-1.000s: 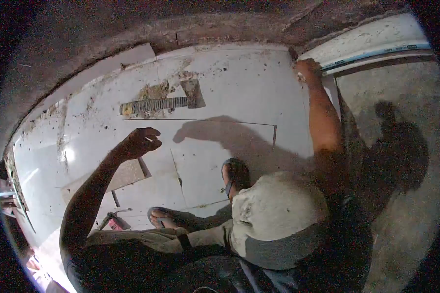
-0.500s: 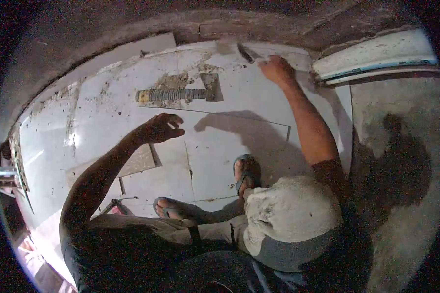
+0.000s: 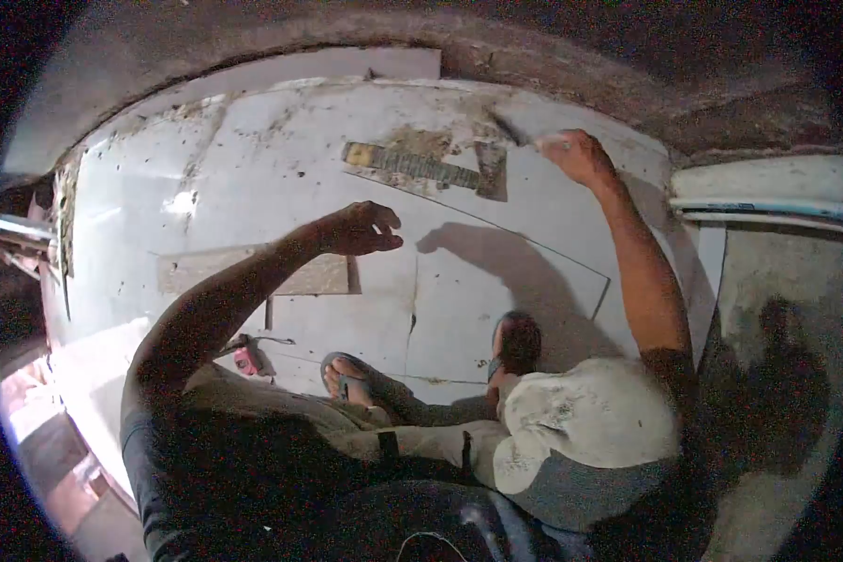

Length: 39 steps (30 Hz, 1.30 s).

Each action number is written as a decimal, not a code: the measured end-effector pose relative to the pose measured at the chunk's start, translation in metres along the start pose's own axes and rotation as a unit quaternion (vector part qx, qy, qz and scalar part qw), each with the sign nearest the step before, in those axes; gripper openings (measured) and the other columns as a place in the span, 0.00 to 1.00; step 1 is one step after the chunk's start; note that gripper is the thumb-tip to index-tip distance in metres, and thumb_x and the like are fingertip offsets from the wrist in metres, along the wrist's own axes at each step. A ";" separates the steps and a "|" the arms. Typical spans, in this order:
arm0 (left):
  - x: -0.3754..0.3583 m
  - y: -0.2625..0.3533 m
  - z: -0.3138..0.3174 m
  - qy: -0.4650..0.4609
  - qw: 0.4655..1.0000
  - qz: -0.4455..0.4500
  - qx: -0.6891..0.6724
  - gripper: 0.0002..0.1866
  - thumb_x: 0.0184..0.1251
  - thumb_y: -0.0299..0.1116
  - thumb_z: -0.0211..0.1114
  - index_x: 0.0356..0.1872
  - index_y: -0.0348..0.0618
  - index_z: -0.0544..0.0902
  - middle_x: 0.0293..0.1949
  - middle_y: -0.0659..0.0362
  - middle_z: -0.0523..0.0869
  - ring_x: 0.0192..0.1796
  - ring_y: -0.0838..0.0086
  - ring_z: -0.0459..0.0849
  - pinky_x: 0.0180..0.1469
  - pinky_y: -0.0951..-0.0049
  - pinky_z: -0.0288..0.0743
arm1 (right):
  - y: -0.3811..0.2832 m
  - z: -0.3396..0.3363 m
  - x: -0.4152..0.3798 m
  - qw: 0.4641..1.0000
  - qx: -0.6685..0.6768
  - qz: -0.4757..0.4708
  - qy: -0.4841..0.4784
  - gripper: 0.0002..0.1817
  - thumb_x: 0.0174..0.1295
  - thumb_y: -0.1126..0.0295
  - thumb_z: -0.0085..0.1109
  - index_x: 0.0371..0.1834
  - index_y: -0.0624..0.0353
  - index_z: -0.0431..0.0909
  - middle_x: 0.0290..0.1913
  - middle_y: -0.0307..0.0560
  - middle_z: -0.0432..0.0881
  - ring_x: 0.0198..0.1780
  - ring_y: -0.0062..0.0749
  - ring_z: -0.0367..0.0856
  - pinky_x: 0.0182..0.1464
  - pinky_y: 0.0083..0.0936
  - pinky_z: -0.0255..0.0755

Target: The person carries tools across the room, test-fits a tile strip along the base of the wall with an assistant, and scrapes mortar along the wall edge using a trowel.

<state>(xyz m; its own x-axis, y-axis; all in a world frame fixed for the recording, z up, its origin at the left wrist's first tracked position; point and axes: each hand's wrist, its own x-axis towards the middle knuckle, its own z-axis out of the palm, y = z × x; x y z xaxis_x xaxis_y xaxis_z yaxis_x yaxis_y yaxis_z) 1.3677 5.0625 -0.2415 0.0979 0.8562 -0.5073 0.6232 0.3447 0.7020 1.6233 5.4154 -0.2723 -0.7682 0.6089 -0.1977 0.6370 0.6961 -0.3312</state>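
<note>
My right hand (image 3: 583,157) is closed around a scraper-like tool with a thin dark blade (image 3: 508,127), blurred, its tip pointing to the dirty far edge of the white tile floor (image 3: 482,309). Over the tiles hovers my left hand (image 3: 365,229), empty, with curved fingers and thumb apart. Between the hands, farther out, lies a hammer-shaped tool with a ribbed, yellow-ended handle (image 3: 417,169) and a flat grey head (image 3: 493,171). Mortar crumbs (image 3: 421,140) lie beside it.
A brownish tile strip (image 3: 314,278) lies below my left forearm. Near my sandalled feet (image 3: 351,379) is a small red object (image 3: 245,361). A rough wall base (image 3: 571,89) borders the tiles; a white trim piece (image 3: 759,192) sits at right, beside bare concrete (image 3: 787,281).
The view has swung, so the floor and tools appear farther right. My right hand still grips the scraper, near the tile edge. My left hand stays raised and empty.
</note>
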 end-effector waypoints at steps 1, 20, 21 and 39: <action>-0.003 0.006 0.001 -0.006 1.000 0.003 0.008 0.25 0.62 0.49 0.67 0.50 0.39 0.81 0.42 0.50 0.87 0.44 0.67 0.85 0.48 0.66 0.79 | -0.024 -0.008 0.004 1.000 -0.022 0.004 -0.004 0.29 0.59 0.43 0.58 0.51 0.57 0.80 0.47 0.62 0.83 0.50 0.50 0.82 0.52 0.40 0.76; -0.017 -0.029 0.018 -0.022 0.999 -0.029 -0.035 0.22 0.63 0.45 0.67 0.49 0.37 0.81 0.46 0.50 0.86 0.47 0.64 0.85 0.52 0.64 0.78 | -0.058 0.088 0.049 0.937 0.266 -0.033 0.222 0.36 0.64 0.43 0.56 0.61 0.65 0.73 0.22 0.46 0.76 0.17 0.26 0.73 0.19 0.29 0.69; -0.017 -0.029 0.018 -0.015 0.999 -0.030 -0.024 0.22 0.63 0.45 0.67 0.49 0.38 0.81 0.46 0.50 0.86 0.47 0.64 0.85 0.52 0.64 0.78 | -0.058 0.074 0.044 0.948 0.246 -0.034 0.199 0.35 0.63 0.41 0.56 0.59 0.63 0.75 0.22 0.45 0.76 0.17 0.25 0.72 0.19 0.28 0.69; -0.013 -0.062 0.002 0.009 1.000 -0.017 -0.023 0.14 0.63 0.33 0.67 0.46 0.37 0.81 0.36 0.55 0.88 0.39 0.75 0.86 0.40 0.73 0.80 | 0.009 0.047 -0.127 0.896 0.370 0.233 0.073 0.28 0.57 0.45 0.60 0.43 0.63 0.74 0.31 0.58 0.82 0.34 0.51 0.83 0.39 0.39 0.75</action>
<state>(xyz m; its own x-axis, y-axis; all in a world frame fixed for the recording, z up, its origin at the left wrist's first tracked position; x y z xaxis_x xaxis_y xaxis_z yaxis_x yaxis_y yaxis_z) 1.3295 5.0293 -0.2795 0.0631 0.8502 -0.5227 0.5895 0.3909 0.7069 1.7238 5.3264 -0.2934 -0.3791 0.8487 -0.3686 0.6282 -0.0564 -0.7760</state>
